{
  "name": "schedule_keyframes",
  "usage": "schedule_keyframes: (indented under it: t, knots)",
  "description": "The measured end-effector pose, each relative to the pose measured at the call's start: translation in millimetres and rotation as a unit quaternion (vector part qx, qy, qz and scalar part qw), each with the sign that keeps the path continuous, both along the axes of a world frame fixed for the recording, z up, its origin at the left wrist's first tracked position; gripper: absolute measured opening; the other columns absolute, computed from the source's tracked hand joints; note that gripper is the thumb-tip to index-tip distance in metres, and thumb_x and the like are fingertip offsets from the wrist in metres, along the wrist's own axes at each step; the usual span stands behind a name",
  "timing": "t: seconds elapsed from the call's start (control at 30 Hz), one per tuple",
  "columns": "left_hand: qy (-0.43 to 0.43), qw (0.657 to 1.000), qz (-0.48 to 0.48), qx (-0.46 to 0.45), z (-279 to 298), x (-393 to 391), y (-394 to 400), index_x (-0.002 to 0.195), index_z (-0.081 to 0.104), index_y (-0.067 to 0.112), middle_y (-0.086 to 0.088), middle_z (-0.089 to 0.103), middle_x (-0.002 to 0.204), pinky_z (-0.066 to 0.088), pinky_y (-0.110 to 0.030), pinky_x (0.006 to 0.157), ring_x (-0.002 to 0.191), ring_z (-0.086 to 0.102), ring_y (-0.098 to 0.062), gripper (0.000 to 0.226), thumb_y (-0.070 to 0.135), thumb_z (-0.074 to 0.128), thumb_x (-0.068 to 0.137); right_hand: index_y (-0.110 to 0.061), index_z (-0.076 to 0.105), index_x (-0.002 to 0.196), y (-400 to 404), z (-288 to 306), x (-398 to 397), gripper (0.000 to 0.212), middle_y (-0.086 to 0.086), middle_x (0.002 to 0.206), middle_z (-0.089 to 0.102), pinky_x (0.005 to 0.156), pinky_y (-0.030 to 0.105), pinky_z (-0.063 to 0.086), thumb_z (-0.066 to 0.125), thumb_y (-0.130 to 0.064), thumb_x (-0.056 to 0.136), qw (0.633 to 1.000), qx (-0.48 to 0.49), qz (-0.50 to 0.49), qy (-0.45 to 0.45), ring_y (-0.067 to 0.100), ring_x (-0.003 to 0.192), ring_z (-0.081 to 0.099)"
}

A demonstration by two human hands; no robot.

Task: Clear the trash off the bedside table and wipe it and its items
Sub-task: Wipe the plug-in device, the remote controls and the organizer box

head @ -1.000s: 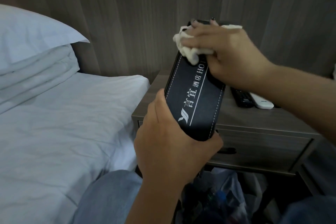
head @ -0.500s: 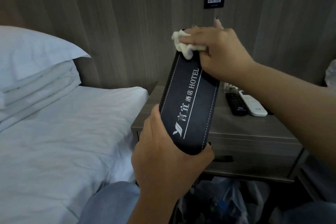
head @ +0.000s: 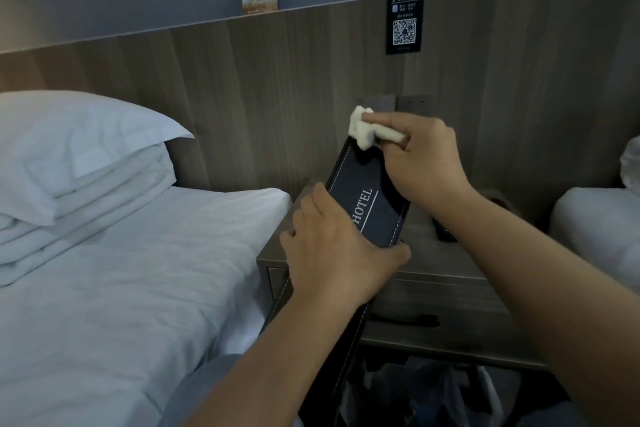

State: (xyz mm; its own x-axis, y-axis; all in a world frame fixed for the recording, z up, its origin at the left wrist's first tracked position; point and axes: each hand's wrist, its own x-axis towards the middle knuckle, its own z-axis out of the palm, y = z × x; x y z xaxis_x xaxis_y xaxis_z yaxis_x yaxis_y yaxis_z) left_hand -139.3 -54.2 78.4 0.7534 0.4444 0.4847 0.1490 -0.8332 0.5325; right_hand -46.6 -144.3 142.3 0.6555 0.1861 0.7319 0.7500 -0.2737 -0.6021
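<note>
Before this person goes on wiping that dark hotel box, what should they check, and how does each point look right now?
1. Left hand grips the box firmly: ok.
2. Right hand holds the cloth: ok.
3. Cloth touches the box's top end: ok.
4. Rest of the box face wiped: cannot tell.
5. Room on the table to set the box down: ok, though a dark remote lies there.
6. Trash off the table: cannot tell, the arms hide part of it.

Matt stitched leather-look box (head: pixel 372 204); wood-grain nightstand (head: pixel 450 263)
</note>
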Motion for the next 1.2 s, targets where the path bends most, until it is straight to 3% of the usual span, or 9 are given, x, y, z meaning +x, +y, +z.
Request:
schedule_keyframes:
  t: [0.17, 0.3, 0.43, 0.53, 0.63, 0.8, 0.97, 1.07, 1.2]
  knots:
    - [-0.048, 0.998, -0.048, 0.019, 6.6, 4.7, 6.7, 0.116, 0.043, 0.030, 0.014, 0.053, 0.105, 0.051, -0.040, 0.085, 0.097, 0.055, -0.014, 0.091, 0.069, 0.069, 0.038, -0.034, 0.075, 0.096, -41.5, 8.5, -6.3, 0.032, -0.016, 0.091, 0.075, 0.071, 0.014, 0.054, 0.065, -0.005, 0.087, 0.977, 0.121, 0.131, 0.114, -0.002, 0.088, 0.069]
    - [-0.138, 0.986, -0.085, 0.026, 31.7, -2.0, 16.7, 0.117, 0.038, 0.037, 0.026, 0.046, 0.097, 0.047, -0.038, 0.091, 0.091, 0.048, 0.002, 0.088, 0.067, 0.071, 0.041, -0.028, 0.076, 0.091, -60.3, 41.9, -12.4, 0.027, 0.001, 0.081, 0.075, 0.059, 0.027, 0.055, 0.061, -0.006, 0.086, 0.951, 0.199, 0.183, 0.150, 0.014, 0.070, 0.070]
    - [-0.212, 0.964, -0.153, 0.046, 69.3, -4.8, 31.4, 0.125, 0.029, 0.047, 0.033, 0.041, 0.115, 0.045, -0.033, 0.095, 0.110, 0.044, 0.010, 0.095, 0.067, 0.076, 0.045, -0.022, 0.076, 0.089, -70.6, 81.9, -16.5, 0.023, 0.000, 0.072, 0.070, 0.051, 0.024, 0.049, 0.061, -0.005, 0.082, 0.933, 0.261, 0.217, 0.118, 0.012, 0.061, 0.065]
    - [-0.253, 0.948, -0.184, 0.058, 85.5, -2.3, 37.7, 0.127, 0.019, 0.055, 0.039, 0.034, 0.122, 0.037, -0.011, 0.085, 0.116, 0.041, 0.008, 0.101, 0.065, 0.078, 0.046, -0.028, 0.075, 0.091, -74.6, 98.3, -21.8, 0.025, -0.006, 0.079, 0.073, 0.060, 0.018, 0.051, 0.062, -0.008, 0.084, 0.956, 0.239, 0.167, 0.025, 0.007, 0.073, 0.068]
    - [-0.284, 0.929, -0.230, 0.066, 72.5, 11.6, 40.8, 0.133, 0.019, 0.045, 0.034, 0.032, 0.127, 0.036, -0.004, 0.090, 0.120, 0.041, 0.007, 0.106, 0.051, 0.084, 0.049, -0.033, 0.074, 0.088, -65.7, 94.4, -31.3, 0.029, -0.010, 0.079, 0.073, 0.059, 0.014, 0.049, 0.061, -0.008, 0.088, 0.974, 0.190, 0.118, -0.032, 0.000, 0.070, 0.065]
    - [-0.287, 0.922, -0.258, -0.028, 9.3, 35.8, 40.8, 0.132, 0.028, 0.043, 0.022, 0.045, 0.126, 0.044, -0.010, 0.089, 0.118, 0.053, -0.006, 0.108, 0.039, 0.092, 0.046, -0.026, 0.073, 0.102, -48.1, 56.8, -41.0, 0.032, -0.013, 0.093, 0.073, 0.071, 0.017, 0.051, 0.059, 0.000, 0.090, 0.988, 0.076, 0.136, -0.017, 0.001, 0.086, 0.067]
    - [-0.317, 0.914, -0.237, -0.090, -31.2, 42.9, 38.6, 0.138, 0.031, 0.034, 0.024, 0.044, 0.129, 0.042, -0.007, 0.091, 0.121, 0.051, -0.003, 0.110, 0.039, 0.093, 0.047, -0.022, 0.070, 0.110, -39.8, 40.6, -45.2, 0.031, -0.012, 0.110, 0.070, 0.091, 0.023, 0.052, 0.058, 0.001, 0.092, 0.986, -0.007, 0.162, -0.037, 0.000, 0.106, 0.063]
    - [-0.318, 0.914, -0.238, -0.086, -31.6, 41.6, 39.1, 0.139, 0.028, 0.027, 0.020, 0.042, 0.131, 0.046, -0.011, 0.091, 0.121, 0.050, -0.005, 0.110, 0.031, 0.093, 0.051, -0.024, 0.070, 0.110, -34.6, 45.1, -45.1, 0.031, -0.013, 0.107, 0.071, 0.093, 0.026, 0.053, 0.059, -0.002, 0.092, 0.986, -0.004, 0.162, -0.032, 0.000, 0.105, 0.063]
    - [-0.310, 0.919, -0.224, -0.099, -13.4, 32.0, 31.0, 0.144, 0.017, 0.025, 0.006, 0.038, 0.136, 0.051, -0.029, 0.094, 0.126, 0.048, -0.017, 0.113, 0.035, 0.089, 0.057, -0.026, 0.070, 0.109, -30.5, 49.2, -49.1, 0.030, -0.014, 0.102, 0.072, 0.088, 0.028, 0.055, 0.058, -0.004, 0.092, 0.984, -0.023, 0.174, -0.024, 0.001, 0.099, 0.066]
